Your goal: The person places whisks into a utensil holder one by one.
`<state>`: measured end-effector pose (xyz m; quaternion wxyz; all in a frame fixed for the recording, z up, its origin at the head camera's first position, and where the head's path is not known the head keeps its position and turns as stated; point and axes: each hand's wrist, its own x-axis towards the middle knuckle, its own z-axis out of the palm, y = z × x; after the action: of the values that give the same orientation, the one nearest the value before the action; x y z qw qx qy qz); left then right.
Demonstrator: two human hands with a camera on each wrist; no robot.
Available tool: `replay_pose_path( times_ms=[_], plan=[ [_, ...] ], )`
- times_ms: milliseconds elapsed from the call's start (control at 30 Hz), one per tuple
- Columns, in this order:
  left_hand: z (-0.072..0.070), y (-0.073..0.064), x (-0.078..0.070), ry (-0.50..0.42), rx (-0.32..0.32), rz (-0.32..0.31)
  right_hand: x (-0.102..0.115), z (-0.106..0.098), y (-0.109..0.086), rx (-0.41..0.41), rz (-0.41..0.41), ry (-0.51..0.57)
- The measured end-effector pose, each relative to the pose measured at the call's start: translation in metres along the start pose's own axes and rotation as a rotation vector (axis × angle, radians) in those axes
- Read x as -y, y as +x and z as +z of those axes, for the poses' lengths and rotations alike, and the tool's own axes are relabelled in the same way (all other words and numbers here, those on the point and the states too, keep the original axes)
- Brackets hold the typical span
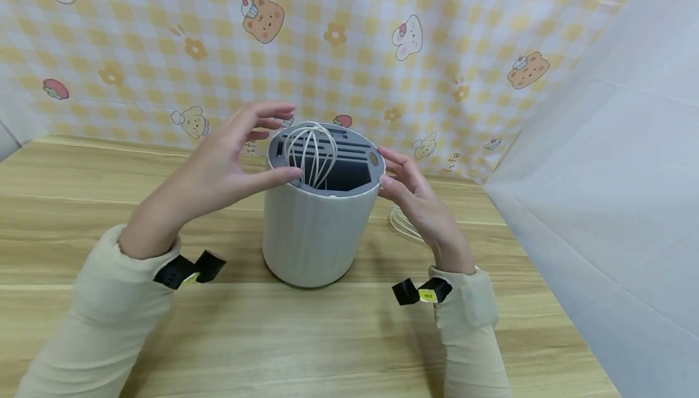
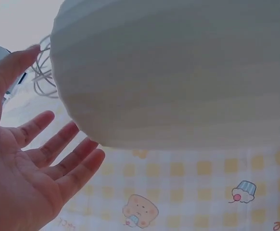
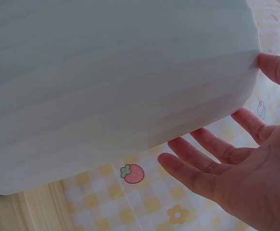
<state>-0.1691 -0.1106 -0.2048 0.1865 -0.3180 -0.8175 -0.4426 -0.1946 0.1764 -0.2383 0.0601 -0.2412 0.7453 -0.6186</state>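
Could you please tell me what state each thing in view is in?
Holder: upright on the table, grey slotted top in place.
Whisk: wire head up, standing in the holder's large opening.
Wire loops: lying on the table, partly hidden.
Left hand: thumb and fingers apart near the whisk, not gripping.
Right hand: thumb and fingers touching the holder near its rim.

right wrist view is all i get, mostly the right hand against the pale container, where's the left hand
Observer: In the head view, the left hand is at the opposite side of the container from the right hand.
Operator: ok, anything sticking up out of the top
Observer: Yes, the head view shows the wire loops of a whisk rising above the rim, on the left hand's side.
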Motion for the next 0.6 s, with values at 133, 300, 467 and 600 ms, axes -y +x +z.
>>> replay_pose_path(
  times_ms=[133, 300, 467, 600],
  plan=[
    [-0.005, -0.001, 0.007, 0.019, 0.060, -0.039, 0.000, 0.000, 0.000, -0.007, 0.010, -0.004],
    [-0.009, -0.001, 0.016, 0.026, 0.130, -0.114, 0.000, 0.001, 0.000, -0.008, 0.010, -0.010],
    [-0.011, -0.001, 0.023, -0.005, 0.195, -0.200, 0.000, 0.000, 0.000, -0.007, 0.009, -0.016],
    [-0.011, 0.000, 0.027, -0.035, 0.241, -0.249, 0.000, 0.000, 0.000, -0.008, 0.010, -0.018]
  ],
)
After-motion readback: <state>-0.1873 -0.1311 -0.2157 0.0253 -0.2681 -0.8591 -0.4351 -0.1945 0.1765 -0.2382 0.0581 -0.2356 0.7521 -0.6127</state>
